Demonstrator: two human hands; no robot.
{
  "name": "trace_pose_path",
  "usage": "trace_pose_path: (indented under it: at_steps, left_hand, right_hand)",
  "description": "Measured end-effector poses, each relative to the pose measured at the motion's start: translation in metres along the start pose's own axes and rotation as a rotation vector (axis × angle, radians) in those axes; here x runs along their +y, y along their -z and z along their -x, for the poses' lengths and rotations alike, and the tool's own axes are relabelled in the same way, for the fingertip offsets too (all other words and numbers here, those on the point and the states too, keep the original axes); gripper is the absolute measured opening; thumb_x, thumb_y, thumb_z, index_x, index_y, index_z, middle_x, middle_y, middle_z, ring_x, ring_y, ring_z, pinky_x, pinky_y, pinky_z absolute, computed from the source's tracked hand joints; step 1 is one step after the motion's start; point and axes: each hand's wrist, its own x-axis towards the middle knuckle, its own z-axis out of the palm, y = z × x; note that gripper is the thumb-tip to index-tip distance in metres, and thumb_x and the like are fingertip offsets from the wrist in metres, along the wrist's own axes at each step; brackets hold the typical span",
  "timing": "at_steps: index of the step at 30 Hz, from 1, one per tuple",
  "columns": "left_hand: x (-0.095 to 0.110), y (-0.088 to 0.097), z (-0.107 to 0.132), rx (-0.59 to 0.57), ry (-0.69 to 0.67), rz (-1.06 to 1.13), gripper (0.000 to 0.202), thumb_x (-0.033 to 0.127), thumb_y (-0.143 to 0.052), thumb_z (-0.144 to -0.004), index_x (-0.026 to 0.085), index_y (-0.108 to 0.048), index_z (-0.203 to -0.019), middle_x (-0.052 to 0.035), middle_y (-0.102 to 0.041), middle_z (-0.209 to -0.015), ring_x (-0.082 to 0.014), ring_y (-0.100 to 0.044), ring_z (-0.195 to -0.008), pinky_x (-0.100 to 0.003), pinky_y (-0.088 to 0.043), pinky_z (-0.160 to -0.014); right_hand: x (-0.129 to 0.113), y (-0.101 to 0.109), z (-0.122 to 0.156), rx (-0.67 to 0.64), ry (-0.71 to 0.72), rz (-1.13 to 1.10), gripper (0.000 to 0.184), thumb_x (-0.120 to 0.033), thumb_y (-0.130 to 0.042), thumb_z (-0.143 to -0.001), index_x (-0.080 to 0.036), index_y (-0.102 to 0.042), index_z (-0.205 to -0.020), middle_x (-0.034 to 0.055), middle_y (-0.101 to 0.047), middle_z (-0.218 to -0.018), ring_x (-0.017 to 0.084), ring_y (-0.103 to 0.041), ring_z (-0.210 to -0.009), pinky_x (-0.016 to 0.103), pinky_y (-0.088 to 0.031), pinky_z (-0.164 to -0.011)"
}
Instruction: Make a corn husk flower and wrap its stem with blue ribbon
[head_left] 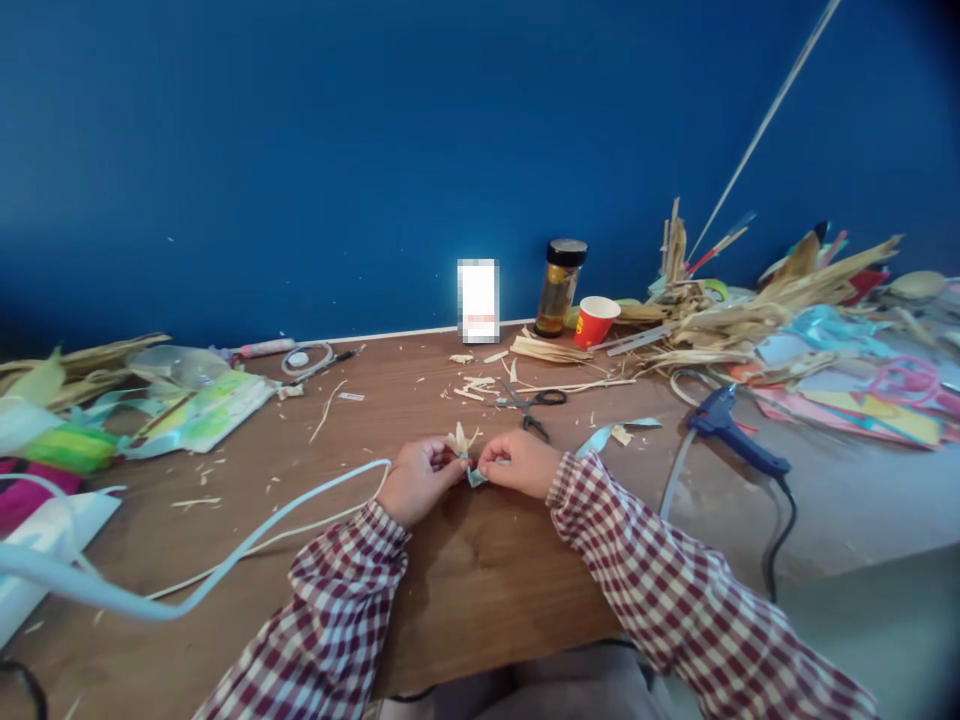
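Note:
My left hand (417, 480) and my right hand (519, 462) meet over the middle of the wooden table (465, 570). Both are closed in a pinch on a small straw piece (460, 441) with a bit of pale blue-green ribbon (475, 477) at its base. The straw tips fan out above my fingers. Both sleeves are red-and-white check. Black scissors (534, 406) lie just beyond my right hand. A strip of pale blue ribbon (611, 433) lies to the right of them.
A blue glue gun (731, 432) with a black cord lies at right. Behind stand a red paper cup (595, 321) and a dark jar (559, 287). Dried husks and coloured paper (787, 320) pile at far right. A white cable (225, 560) and bags (187, 410) lie at left.

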Motion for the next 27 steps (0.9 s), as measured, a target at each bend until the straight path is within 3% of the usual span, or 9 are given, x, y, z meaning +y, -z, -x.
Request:
trace_pose_path:
  at_steps: [8,18,27]
  left_hand:
    - [-0.001,0.0,0.001,0.018,-0.063,-0.092,0.02,0.035,-0.063,-0.066,0.015,-0.061,-0.071,-0.0011,-0.066,-0.064,-0.015,-0.061,-0.063,-0.024,-0.047,-0.059]
    - [-0.005,-0.002,-0.001,-0.006,-0.073,-0.103,0.028,0.033,-0.061,-0.069,0.015,-0.064,-0.09,-0.0049,-0.069,-0.079,-0.0176,-0.063,-0.073,-0.028,-0.048,-0.068]
    - [-0.007,-0.002,-0.002,0.008,-0.105,-0.229,0.023,0.033,-0.058,-0.071,0.015,-0.064,-0.086,-0.0048,-0.068,-0.074,-0.0179,-0.062,-0.069,-0.028,-0.047,-0.065]
  right_hand:
    - [-0.003,0.0,0.002,0.014,0.007,0.002,0.022,-0.031,-0.052,-0.071,-0.013,-0.064,-0.072,-0.0035,-0.047,-0.051,0.006,-0.036,-0.046,0.018,-0.026,-0.043]
    - [0.002,-0.003,0.001,0.069,0.125,-0.059,0.014,-0.026,-0.052,-0.073,-0.014,-0.06,-0.071,-0.0017,-0.053,-0.061,0.007,-0.044,-0.056,0.018,-0.033,-0.052]
    - [0.007,-0.004,-0.001,0.003,0.016,-0.179,0.011,-0.024,-0.054,-0.073,-0.014,-0.056,-0.072,-0.0069,-0.043,-0.049,0.004,-0.031,-0.042,0.017,-0.022,-0.042]
